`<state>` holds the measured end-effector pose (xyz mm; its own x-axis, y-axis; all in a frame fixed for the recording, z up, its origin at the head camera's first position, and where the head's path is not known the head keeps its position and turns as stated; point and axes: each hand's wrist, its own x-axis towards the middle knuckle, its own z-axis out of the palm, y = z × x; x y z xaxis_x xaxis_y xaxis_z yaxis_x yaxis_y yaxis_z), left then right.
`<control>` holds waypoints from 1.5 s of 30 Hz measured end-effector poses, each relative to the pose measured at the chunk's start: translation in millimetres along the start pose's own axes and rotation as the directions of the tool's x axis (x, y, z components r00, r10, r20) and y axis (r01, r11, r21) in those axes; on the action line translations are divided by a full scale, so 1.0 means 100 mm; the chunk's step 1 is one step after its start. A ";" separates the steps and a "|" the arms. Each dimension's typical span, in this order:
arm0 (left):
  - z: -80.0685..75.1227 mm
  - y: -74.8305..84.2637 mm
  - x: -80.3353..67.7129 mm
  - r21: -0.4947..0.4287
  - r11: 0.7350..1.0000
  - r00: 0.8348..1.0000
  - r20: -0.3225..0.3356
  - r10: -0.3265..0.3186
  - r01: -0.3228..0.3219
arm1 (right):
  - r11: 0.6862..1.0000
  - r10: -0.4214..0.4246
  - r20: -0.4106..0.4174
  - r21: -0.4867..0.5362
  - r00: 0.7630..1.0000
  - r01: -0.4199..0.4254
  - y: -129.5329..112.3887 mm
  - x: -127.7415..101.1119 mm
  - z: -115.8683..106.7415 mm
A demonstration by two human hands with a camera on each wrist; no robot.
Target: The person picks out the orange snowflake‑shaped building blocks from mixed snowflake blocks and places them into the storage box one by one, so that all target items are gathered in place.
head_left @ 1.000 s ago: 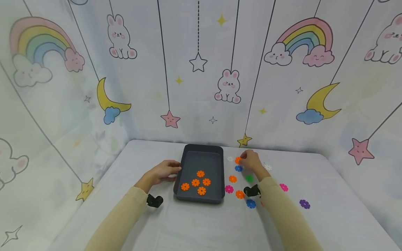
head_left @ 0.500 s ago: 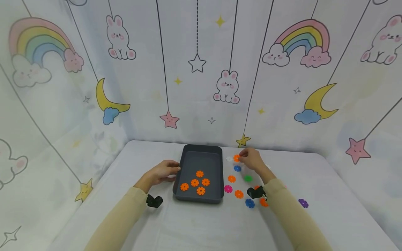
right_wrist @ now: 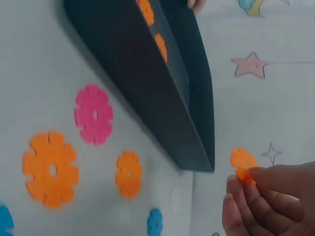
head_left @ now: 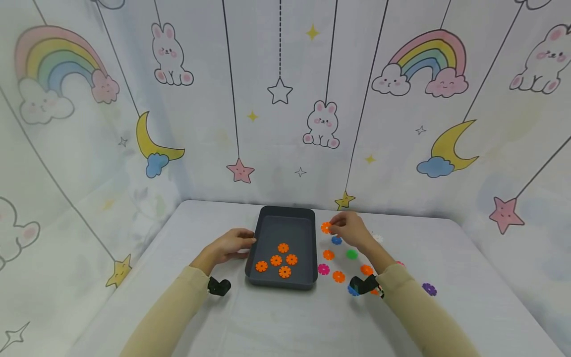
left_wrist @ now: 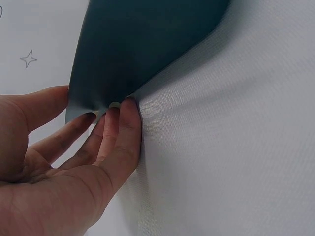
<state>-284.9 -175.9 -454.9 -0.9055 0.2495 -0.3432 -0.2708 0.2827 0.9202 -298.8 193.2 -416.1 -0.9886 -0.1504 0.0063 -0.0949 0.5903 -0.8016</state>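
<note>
One orange disc [head_left: 325, 227] is pinched between the thumb and forefinger of the right hand [head_left: 349, 229], sticking out past their tips. Left of those fingertips lies a dark tray [head_left: 285, 229]; the left hand [head_left: 233, 243] grips its side, thumb at the rim and fingers against the outer wall. Five more orange pieces [head_left: 284, 271] lie inside, to the right of the left fingertips and nearer the person. Just below the pinching fingertips sits a blue disc [head_left: 336, 240].
</note>
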 end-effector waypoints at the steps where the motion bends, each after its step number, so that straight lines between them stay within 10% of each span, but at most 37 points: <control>1: 0.00 0.00 0.00 -0.001 1.000 1.000 0.001 -0.001 0.001 | 1.000 -0.007 0.008 0.008 1.000 0.007 -0.02 -0.01 0.02; 32: -0.01 0.03 0.00 -0.012 1.000 1.000 0.009 0.001 0.000 | 0.962 -0.274 0.152 0.052 0.950 0.270 -0.66 -0.20 1.14; 45: -0.01 0.02 0.01 -0.017 1.000 1.000 0.018 0.001 0.000 | 0.977 -0.197 0.118 -0.060 0.973 0.205 -0.71 -0.08 1.43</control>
<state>-286.4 -176.1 -453.4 -0.8997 0.2662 -0.3460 -0.2762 0.2667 0.9234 -267.7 38.6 -444.9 -0.9298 -0.3561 0.0935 -0.3023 0.5932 -0.7461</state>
